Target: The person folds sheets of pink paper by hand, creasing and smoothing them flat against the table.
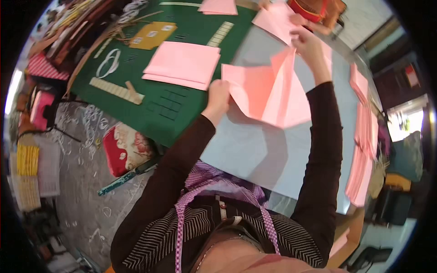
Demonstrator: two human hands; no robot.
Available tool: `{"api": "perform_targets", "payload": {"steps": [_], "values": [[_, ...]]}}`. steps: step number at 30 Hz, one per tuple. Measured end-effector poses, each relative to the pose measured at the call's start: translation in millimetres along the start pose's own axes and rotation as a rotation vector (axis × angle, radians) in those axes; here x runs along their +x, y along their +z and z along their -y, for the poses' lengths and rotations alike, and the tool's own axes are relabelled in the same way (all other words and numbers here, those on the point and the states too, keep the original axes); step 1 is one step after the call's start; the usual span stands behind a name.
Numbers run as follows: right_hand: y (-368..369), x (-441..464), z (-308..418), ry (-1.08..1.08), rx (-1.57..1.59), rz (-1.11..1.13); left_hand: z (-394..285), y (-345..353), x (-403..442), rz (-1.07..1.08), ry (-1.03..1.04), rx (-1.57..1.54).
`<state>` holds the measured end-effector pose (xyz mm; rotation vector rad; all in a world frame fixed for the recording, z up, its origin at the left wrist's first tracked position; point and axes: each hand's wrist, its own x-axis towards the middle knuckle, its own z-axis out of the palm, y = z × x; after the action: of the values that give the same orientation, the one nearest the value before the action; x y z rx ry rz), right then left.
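Note:
A pink paper bag (287, 98) is spread between my hands over the pale grey tabletop, its folded side panel standing partly open. My left hand (219, 94) is closed on its left edge, near the border of the green mat. Higher up, my right hand (307, 44) pinches the bag's raised top edge. Just left of my left hand lies a stack of flat pink bags (182, 63) on the green mat. Beyond my right hand, another pink piece (275, 20) lies at a co-worker's hands (297, 20).
Folded pink bags (364, 136) are piled along the table's right edge. The green cutting mat (164, 129) carries a yellow card (152, 35), a white cord loop (108, 63) and pale strips (116, 90). A red patterned chair (129, 148) stands at the left.

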<state>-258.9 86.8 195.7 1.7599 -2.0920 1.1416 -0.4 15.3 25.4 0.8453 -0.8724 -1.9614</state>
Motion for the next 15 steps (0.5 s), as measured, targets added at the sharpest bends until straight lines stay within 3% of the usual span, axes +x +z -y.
{"api": "perform_targets", "payload": {"steps": [5, 8, 12, 15], "values": [[-112, -24, 50, 0.227, -0.171, -0.154, -1, 17, -10, 0.036, -0.022, -0.014], [-163, -66, 54, 0.22, -0.121, -0.356, -17, 36, -42, 0.116, -0.008, -0.183], [-195, -138, 35, 0.413, 0.004, -0.552, -3, 38, -60, 0.188, -0.104, -0.121], [-194, -215, -13, 0.558, 0.025, -0.574, 12, 34, -71, 0.165, -0.204, -0.095]]}}
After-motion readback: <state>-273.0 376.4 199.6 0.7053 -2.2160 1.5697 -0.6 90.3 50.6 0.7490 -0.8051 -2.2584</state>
